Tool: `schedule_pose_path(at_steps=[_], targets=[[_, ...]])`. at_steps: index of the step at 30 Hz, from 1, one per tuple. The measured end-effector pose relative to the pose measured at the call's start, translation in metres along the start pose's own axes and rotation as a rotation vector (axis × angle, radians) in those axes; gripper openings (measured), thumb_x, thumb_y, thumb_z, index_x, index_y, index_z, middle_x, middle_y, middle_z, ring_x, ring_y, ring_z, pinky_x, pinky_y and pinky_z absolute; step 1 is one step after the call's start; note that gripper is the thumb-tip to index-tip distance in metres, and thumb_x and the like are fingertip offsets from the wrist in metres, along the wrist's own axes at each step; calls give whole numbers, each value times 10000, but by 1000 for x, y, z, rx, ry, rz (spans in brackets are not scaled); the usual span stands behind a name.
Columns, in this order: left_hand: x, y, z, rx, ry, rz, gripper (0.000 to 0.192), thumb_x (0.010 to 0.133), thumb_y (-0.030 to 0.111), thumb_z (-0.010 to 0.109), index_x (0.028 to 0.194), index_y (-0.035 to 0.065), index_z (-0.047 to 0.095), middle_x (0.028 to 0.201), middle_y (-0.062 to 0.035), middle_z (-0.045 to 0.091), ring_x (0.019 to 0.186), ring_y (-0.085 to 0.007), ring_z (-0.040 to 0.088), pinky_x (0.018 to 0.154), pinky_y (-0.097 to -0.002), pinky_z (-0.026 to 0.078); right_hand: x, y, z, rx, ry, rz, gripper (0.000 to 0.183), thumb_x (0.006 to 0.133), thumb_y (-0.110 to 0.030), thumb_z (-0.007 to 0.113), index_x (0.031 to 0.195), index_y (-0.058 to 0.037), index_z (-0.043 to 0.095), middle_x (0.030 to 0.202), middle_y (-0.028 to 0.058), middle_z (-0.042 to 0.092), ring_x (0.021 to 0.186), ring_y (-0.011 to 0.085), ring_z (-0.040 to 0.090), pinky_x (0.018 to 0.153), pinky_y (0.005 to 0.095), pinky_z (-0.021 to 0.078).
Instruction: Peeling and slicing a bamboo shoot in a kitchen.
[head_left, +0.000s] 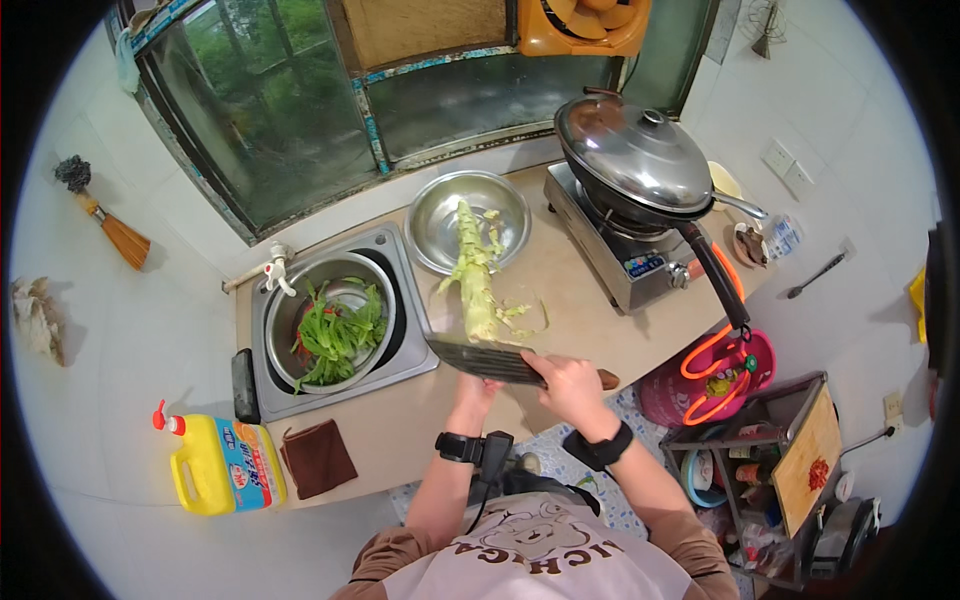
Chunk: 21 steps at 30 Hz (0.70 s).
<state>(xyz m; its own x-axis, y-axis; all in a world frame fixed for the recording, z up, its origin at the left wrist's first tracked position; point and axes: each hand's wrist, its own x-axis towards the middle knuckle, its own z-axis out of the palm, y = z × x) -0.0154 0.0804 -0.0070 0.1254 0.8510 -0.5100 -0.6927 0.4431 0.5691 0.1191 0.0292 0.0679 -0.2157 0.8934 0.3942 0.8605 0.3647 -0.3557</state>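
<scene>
My right hand (571, 390) grips a cleaver (484, 361) with a dark, broad blade and a wooden handle end. The blade lies across the near, thick end of a pale green celtuce stem (477, 296). The stem points away from me, its narrow tip over a stainless steel bowl (427, 251). Strips of peel (517, 309) hang and lie along its right side. Beneath the blade, my left hand (477, 394) is at the stem's near end, its fingers mostly hidden by the cleaver.
Left, a steel basin (277, 352) of green leaves sits in the sink (420, 360). A lidded wok (637, 157) rests on a gas stove (592, 244) at right. A brown cloth (319, 457) and yellow detergent jug (225, 465) are front left. An orange hose (694, 367) hangs beside the counter.
</scene>
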Motion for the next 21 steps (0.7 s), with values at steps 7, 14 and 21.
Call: schedule_pose_path(at_steps=[7,14,21], targets=[[-24,2,15,135,-78,-109,393,851,380,315,776,25,465,606,-75,489,385,-69,317,354,-194,258,21,8,13,-143,-49,74,350,580,-73,541,929,-81,571,649,94,567,565,238,570,516,335,465],[-16,26,7,47,-131,-126,368,798,413,419,745,51,457,570,-55,462,371,-55,293,347,-187,230,18,8,2,200,115,156,378,559,-34,542,928,-97,594,680,101,586,604,248,576,551,336,471],[-16,10,6,57,-113,-89,226,878,288,374,746,115,438,525,57,346,373,-32,250,345,-172,196,4,-5,-17,84,-54,57,390,532,-9,525,905,-83,609,639,104,579,559,248,562,523,328,459]])
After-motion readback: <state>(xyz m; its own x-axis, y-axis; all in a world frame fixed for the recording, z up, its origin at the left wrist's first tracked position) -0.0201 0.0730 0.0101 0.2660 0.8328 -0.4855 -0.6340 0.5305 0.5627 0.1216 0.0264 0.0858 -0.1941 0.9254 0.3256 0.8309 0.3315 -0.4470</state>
